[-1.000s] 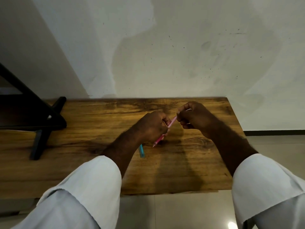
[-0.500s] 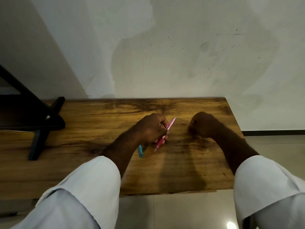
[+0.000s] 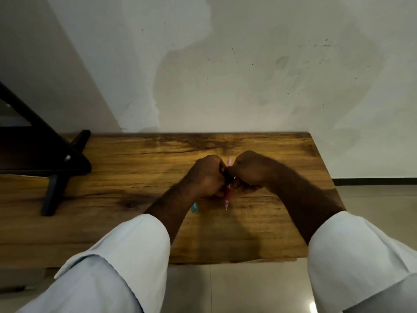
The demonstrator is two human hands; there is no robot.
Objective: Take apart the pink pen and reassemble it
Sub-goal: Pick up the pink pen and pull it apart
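Head view: a wooden bench (image 3: 140, 222) spans the lower middle of the frame, its far edge against a pale, stained wall (image 3: 248, 75). Both hands meet above the bench, slightly toward 1 o'clock from frame centre.

The left hand (image 3: 206, 177) is clenched around the pink pen (image 3: 226, 195), gripping the barrel at mid-length. The pen stands nearly upright in the frame: its pale upper end shows at 12 o'clock between the two hands, and its darker pink lower section and tip point toward 6 o'clock, emerging below the fingers. The tip is close to the bench surface; contact cannot be confirmed.

The right hand (image 3: 250, 170) is closed against the upper part of the pen, knuckles touching those of the left hand. The fingertips are hidden, so exactly which part of the pen they pinch cannot be told.

A blue pen (image 3: 194, 208) lies on the bench at 7 o'clock from the left hand, mostly covered by the left forearm; only a short section shows.

White rolled sleeves (image 3: 135, 256) cover both forearms toward 6 o'clock. A black stand (image 3: 56, 166) rests on the bench at 9 o'clock. Tiled floor (image 3: 237, 288) shows below the near bench edge
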